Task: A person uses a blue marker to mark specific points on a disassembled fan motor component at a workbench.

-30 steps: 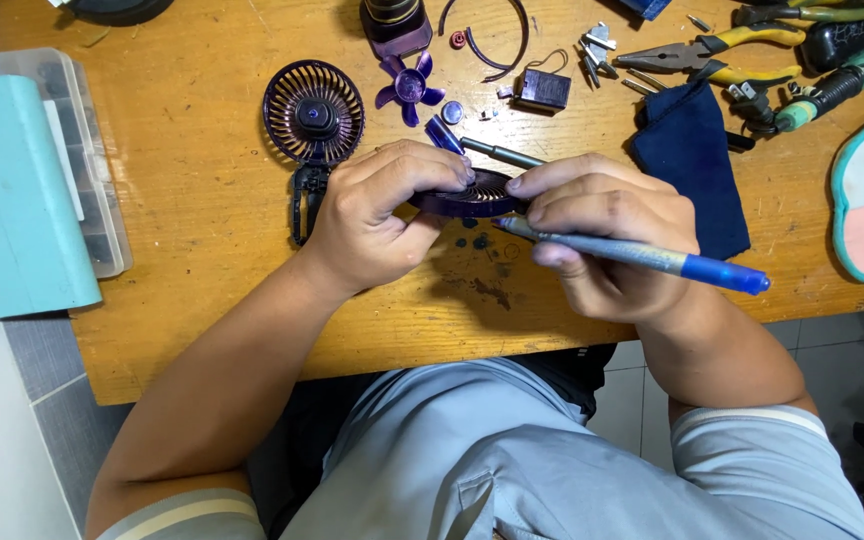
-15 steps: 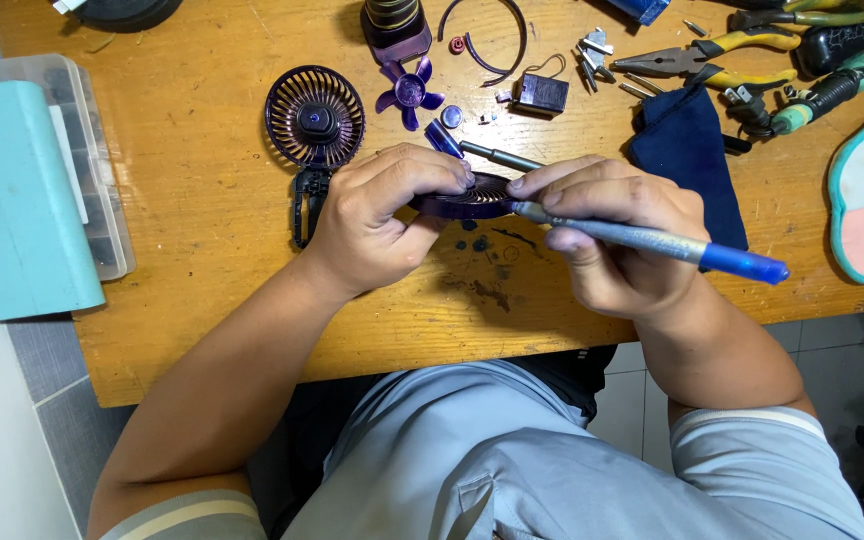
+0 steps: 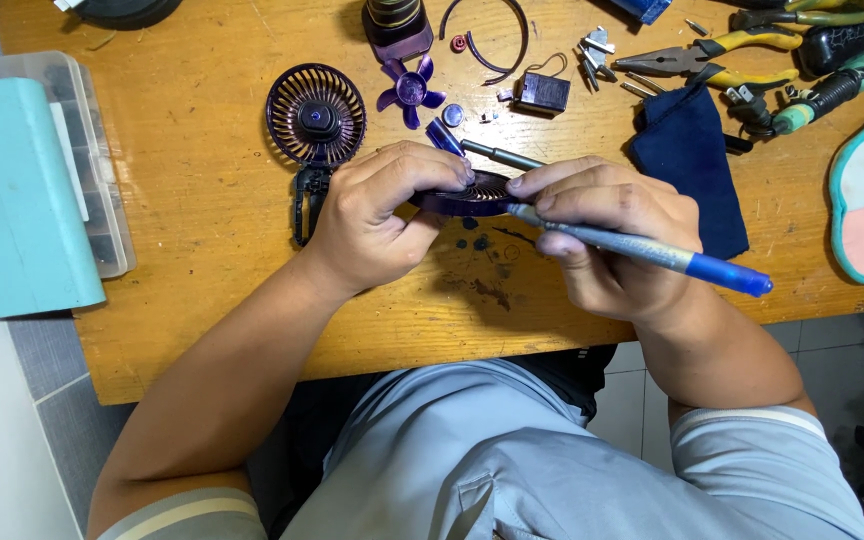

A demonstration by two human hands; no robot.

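Nearest the person, at the near middle of the wooden table [image 3: 202,300], the left hand [image 3: 377,215] and the right hand [image 3: 612,235] meet over a round purple fan grille [image 3: 472,195]. The left fingers are clamped on the grille's left rim, holding it just above the table. The right fingers are closed around a blue-handled tool [image 3: 652,250], while the right fingertips also rest on the grille's right edge. Compared with half a second ago, the tool's handle has dipped a little and its tip sits tighter against the grille's right rim; the grille itself has hardly moved, so the work at that edge looks to be continuing, not finished.

Farther off, left of the hands, lies a second purple fan grille [image 3: 315,112], with a small purple propeller [image 3: 410,90] beyond. A dark blue cloth [image 3: 690,160] lies to the right, pliers [image 3: 712,58] behind it. A teal box [image 3: 17,195] sits at far left.
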